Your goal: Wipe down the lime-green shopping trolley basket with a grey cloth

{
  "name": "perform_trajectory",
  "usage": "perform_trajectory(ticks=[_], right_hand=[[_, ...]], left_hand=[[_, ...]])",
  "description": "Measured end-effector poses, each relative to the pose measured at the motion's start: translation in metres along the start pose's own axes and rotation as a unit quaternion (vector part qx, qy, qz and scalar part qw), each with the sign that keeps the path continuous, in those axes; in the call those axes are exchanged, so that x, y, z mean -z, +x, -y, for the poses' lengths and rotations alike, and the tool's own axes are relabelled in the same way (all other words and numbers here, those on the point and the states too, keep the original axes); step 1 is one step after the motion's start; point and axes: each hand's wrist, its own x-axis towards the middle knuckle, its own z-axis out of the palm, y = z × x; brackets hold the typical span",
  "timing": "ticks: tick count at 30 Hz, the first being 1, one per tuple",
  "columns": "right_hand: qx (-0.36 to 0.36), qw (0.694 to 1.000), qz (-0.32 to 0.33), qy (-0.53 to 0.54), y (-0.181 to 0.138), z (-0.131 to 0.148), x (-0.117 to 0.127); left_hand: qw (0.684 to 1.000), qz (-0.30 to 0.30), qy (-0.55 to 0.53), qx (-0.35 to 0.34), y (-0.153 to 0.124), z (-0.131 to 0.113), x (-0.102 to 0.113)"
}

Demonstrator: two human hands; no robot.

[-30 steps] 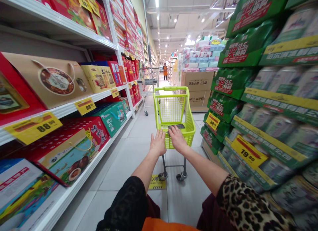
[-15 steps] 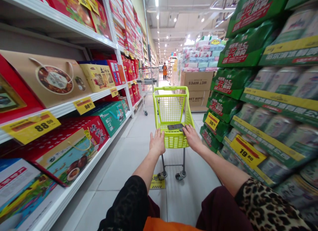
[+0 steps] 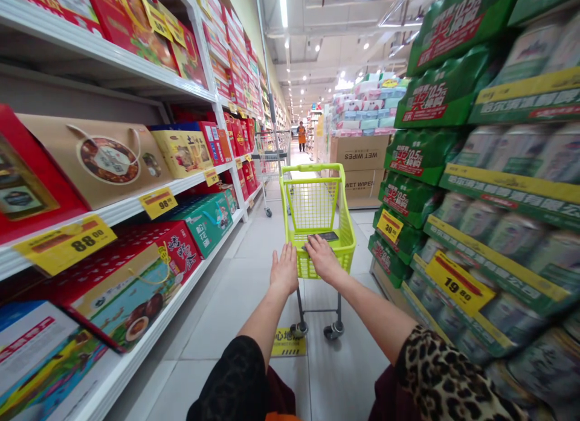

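Observation:
A small lime-green shopping cart [image 3: 338,228] stands in the aisle just ahead of me. My left hand [image 3: 284,270] is open, fingers stretched up, with the palm against the cart's near left corner. My right hand [image 3: 322,259] lies flat over the middle of the near rim, fingers extended. Its fingertips are next to a flat dark object [image 3: 327,235] resting in the cart. I cannot tell whether they touch it. Both my forearms are bare, with patterned sleeves at the elbows.
White shelves [image 3: 136,197] on the left hold boxed gift packs with yellow price tags. Stacked green packs of cans [image 3: 426,149] line the right. A metal trolley [image 3: 272,155] and wet-wipe cartons [image 3: 360,152] stand further on, with a person in orange far down. A yellow sticker [image 3: 287,342] marks the floor.
My right hand has slid from the cart rim's right corner to its middle. The left hand has stayed at the left corner. My view has tipped slightly down.

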Motion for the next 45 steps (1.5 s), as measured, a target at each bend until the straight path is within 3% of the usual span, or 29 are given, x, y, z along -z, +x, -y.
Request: perform_trajectory(ticks=[6, 9, 12, 17, 21, 26, 30, 34, 36, 40, 45], right_hand=[[-0.036, 0.999, -0.007, -0.039, -0.024, -0.058, 0.009], [-0.062, 0.997, -0.034, -0.044, -0.03, -0.069, 0.006], [-0.07, 0.996, -0.048, -0.04, -0.023, -0.047, -0.003], [-0.018, 0.999, -0.023, -0.018, -0.006, -0.005, -0.008], [-0.007, 0.999, 0.0, -0.032, -0.013, -0.023, 0.003], [-0.077, 0.996, -0.014, -0.048, -0.028, -0.054, 0.012], [-0.085, 0.995, -0.025, -0.035, -0.019, -0.03, 0.003], [-0.037, 0.999, -0.011, -0.009, -0.001, 0.008, -0.005], [-0.015, 1.0, 0.002, -0.009, 0.003, 0.014, -0.004], [-0.011, 0.999, 0.02, -0.027, -0.005, -0.011, 0.006], [-0.074, 0.996, -0.002, -0.055, -0.028, -0.057, 0.014]], left_hand=[[1.0, 0.007, -0.023, 0.019, 0.005, 0.001, 0.002], [0.999, 0.003, -0.038, 0.02, 0.005, -0.001, 0.003], [0.999, 0.004, -0.04, 0.018, 0.004, -0.002, 0.005], [0.999, 0.008, -0.026, 0.017, 0.002, 0.0, 0.005], [1.0, 0.005, -0.021, 0.016, 0.003, 0.002, 0.001], [1.0, 0.001, -0.029, 0.007, 0.003, 0.0, -0.001], [0.999, -0.005, -0.033, 0.0, 0.002, -0.003, 0.001], [1.0, 0.002, -0.019, -0.007, 0.0, -0.001, 0.001], [1.0, 0.006, -0.011, -0.012, 0.0, 0.002, 0.001], [1.0, 0.001, -0.001, -0.02, -0.001, 0.006, -0.001], [1.0, -0.007, -0.012, -0.024, -0.001, 0.004, -0.001]])
